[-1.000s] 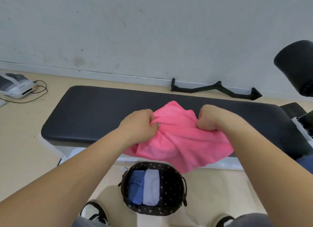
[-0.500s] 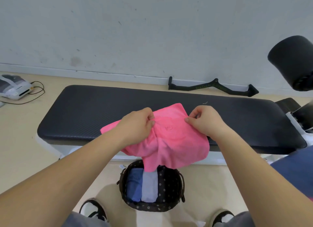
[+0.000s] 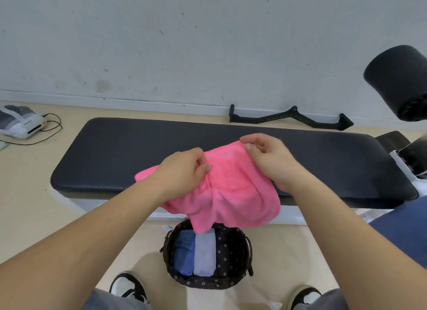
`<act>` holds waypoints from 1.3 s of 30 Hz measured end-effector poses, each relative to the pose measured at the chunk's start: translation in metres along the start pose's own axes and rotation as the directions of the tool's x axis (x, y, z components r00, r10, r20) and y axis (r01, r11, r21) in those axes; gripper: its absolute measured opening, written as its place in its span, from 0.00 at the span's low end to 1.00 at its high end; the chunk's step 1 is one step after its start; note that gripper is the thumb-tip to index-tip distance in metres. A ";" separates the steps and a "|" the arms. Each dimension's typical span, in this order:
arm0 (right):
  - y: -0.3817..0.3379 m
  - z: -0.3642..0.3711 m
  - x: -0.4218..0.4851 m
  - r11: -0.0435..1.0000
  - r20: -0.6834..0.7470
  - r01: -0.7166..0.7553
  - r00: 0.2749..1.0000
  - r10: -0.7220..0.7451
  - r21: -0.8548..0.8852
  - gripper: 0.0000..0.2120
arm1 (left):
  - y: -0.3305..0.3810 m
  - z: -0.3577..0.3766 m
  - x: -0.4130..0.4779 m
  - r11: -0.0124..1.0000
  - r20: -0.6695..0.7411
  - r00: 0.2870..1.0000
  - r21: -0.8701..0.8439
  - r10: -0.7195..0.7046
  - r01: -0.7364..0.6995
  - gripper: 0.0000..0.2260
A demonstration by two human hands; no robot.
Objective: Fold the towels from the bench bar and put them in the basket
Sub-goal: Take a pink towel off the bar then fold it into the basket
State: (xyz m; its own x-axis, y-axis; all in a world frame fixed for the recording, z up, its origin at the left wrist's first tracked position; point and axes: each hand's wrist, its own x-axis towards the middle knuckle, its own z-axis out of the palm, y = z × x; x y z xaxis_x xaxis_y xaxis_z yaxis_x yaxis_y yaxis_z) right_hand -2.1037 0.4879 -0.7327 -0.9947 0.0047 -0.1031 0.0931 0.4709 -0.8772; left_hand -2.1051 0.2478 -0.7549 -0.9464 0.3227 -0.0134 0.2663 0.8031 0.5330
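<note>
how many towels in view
3: a crumpled pink towel on the black padded bench, a folded blue towel and a folded pale grey towel in the dark patterned basket. Others may be hidden.

Black handle bar (image 3: 290,120) lies by the wall (image 3: 208,43), white corded device (image 3: 20,124) far left.
</note>
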 end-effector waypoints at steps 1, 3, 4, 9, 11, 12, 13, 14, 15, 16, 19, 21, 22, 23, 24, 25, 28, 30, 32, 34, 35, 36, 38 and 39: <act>0.005 0.007 0.004 1.000 -0.018 -0.029 0.999 0.029 -0.002 0.10 | 0.001 -0.003 -0.002 1.000 -0.009 1.000 -0.012 0.004 -0.004 0.09; 0.009 0.015 0.012 0.996 -0.070 -0.082 0.994 0.080 -0.034 0.13 | 0.000 -0.012 -0.008 1.000 -0.006 1.000 -0.017 -0.006 0.006 0.11; 0.009 0.017 0.015 0.993 -0.081 -0.099 0.992 0.094 -0.061 0.14 | -0.002 -0.018 -0.011 1.000 0.014 1.000 -0.012 -0.026 0.026 0.13; 0.005 0.019 0.022 0.976 -0.009 -0.080 0.997 0.080 -0.204 0.13 | -0.031 -0.043 -0.024 0.988 0.191 0.974 -0.074 -0.118 0.134 0.26; 0.003 0.014 0.019 0.982 0.044 -0.084 0.995 0.093 -0.167 0.11 | -0.041 -0.048 -0.029 0.983 0.228 0.966 -0.108 -0.121 0.148 0.24; 0.002 0.010 0.017 0.985 0.087 -0.089 0.991 0.103 -0.145 0.11 | -0.045 -0.050 -0.031 0.981 0.233 0.965 -0.123 -0.119 0.151 0.21; 0.003 0.005 0.016 0.988 0.139 -0.091 0.984 0.109 -0.127 0.10 | -0.047 -0.051 -0.032 0.978 0.234 0.965 -0.138 -0.119 0.154 0.19; 0.004 0.001 0.014 0.990 0.191 -0.090 0.975 0.110 -0.111 0.11 | -0.049 -0.052 -0.032 0.974 0.239 0.963 -0.156 -0.124 0.164 0.16; 0.005 -0.003 0.013 0.992 0.229 -0.090 0.967 0.109 -0.093 0.12 | -0.050 -0.053 -0.032 0.967 0.247 0.960 -0.179 -0.134 0.181 0.12; 0.007 -0.007 0.012 0.993 0.242 -0.086 0.965 0.104 -0.083 0.12 | -0.051 -0.054 -0.033 0.958 0.253 0.956 -0.202 -0.149 0.203 0.10; 0.010 -0.006 0.011 0.985 0.121 -0.045 0.991 0.065 -0.167 0.06 | -0.050 -0.059 -0.034 0.952 0.241 0.956 -0.211 -0.168 0.220 0.09; 0.007 -0.001 0.011 0.972 0.029 -0.016 0.999 0.023 -0.234 0.05 | -0.049 -0.061 -0.034 0.966 0.220 0.964 -0.173 -0.150 0.190 0.09; 0.005 0.001 0.012 0.972 0.000 -0.016 1.000 0.017 -0.234 0.05 | -0.049 -0.062 -0.034 0.969 0.212 0.966 -0.163 -0.149 0.185 0.09; 0.003 0.003 0.012 0.977 -0.020 -0.029 0.999 0.026 -0.211 0.05 | -0.049 -0.062 -0.033 0.970 0.203 0.967 -0.157 -0.153 0.186 0.09; 0.002 0.005 0.014 0.980 -0.033 -0.047 0.999 0.041 -0.195 0.05 | -0.050 -0.061 -0.032 0.973 0.186 0.970 -0.141 -0.154 0.181 0.09; 0.002 0.008 0.017 0.977 -0.047 -0.059 0.998 0.050 -0.206 0.05 | -0.051 -0.060 -0.031 0.979 0.159 0.976 -0.112 -0.151 0.170 0.09; 0.007 0.017 0.030 0.945 -0.103 -0.058 0.994 0.026 -0.321 0.05 | -0.056 -0.056 -0.027 0.987 0.028 0.987 -0.011 -0.160 0.161 0.09; 0.009 0.022 0.038 0.918 -0.129 -0.081 0.991 0.033 -0.388 0.03 | -0.062 -0.054 -0.025 0.982 0.003 0.983 0.050 -0.184 0.184 0.08; 0.008 0.026 0.044 0.878 -0.130 -0.111 0.990 0.056 -0.466 0.03 | -0.065 -0.056 -0.024 0.977 0.058 0.976 0.054 -0.210 0.207 0.07; 0.006 0.029 0.045 0.824 -0.129 -0.104 0.991 0.038 -0.558 0.05 | -0.066 -0.059 -0.024 0.978 0.115 0.971 0.031 -0.208 0.205 0.05; 0.006 0.029 0.045 0.793 -0.127 -0.086 0.992 0.010 -0.603 0.06 | -0.066 -0.060 -0.025 0.981 0.128 0.973 0.038 -0.194 0.191 0.04; 0.005 0.029 0.044 0.768 -0.123 -0.061 0.992 -0.024 -0.637 0.06 | -0.067 -0.060 -0.025 0.983 0.128 0.976 0.057 -0.178 0.172 0.04; 0.005 0.025 0.042 0.754 -0.107 -0.010 0.991 -0.080 -0.657 0.06 | -0.068 -0.060 -0.024 0.983 0.115 0.980 0.106 -0.162 0.150 0.05; 0.005 0.023 0.041 0.762 -0.094 0.012 0.991 -0.095 -0.648 0.04 | -0.068 -0.060 -0.024 0.980 0.117 0.979 0.128 -0.167 0.152 0.05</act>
State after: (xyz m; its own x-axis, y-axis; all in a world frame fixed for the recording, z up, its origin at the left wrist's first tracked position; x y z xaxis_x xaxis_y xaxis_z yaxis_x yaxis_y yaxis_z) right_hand -2.1431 0.4703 -0.7518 -0.9987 0.0430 0.0259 0.0306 0.9301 -0.3660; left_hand -2.1116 0.1556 -0.7400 -0.9497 0.2400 -0.2013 0.1402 0.9002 0.4122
